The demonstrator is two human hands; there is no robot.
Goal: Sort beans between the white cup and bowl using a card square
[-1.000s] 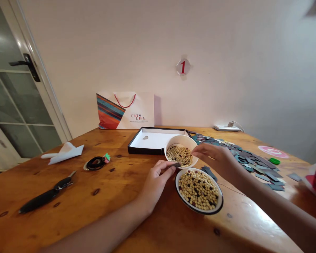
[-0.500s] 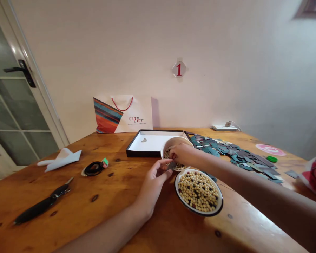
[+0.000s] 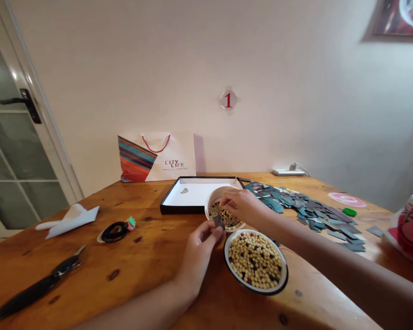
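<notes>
With the near bowl (image 3: 227, 253) as the clock's centre, the left hand (image 3: 201, 243) lies at about ten o'clock, its thumb and fingers closed in a pinch on a small dark piece (image 3: 219, 222). That piece sits at the seven o'clock side of the far bowl (image 3: 213, 197), overlapping its rim in view; I cannot tell whether it touches. The far bowl stands at eleven o'clock, white, with small beads (image 3: 215, 211) inside. Over them hangs the right hand (image 3: 239, 204), fingers bent and drawn together, reaching in across the rim from the three o'clock side; whether it grips a bead cannot be told. The near bowl, white with a dark rim, is well filled with pale beads (image 3: 255, 259), dark ones scattered among them. Just behind the far bowl, at its ten o'clock, is a black-edged tray (image 3: 174, 199) with one greyish scrap (image 3: 184, 190) on its white floor. At one to two o'clock from the near bowl spreads a heap of dark flat pieces (image 3: 304, 206), with a green cap (image 3: 349, 212) beyond it at two.
</notes>
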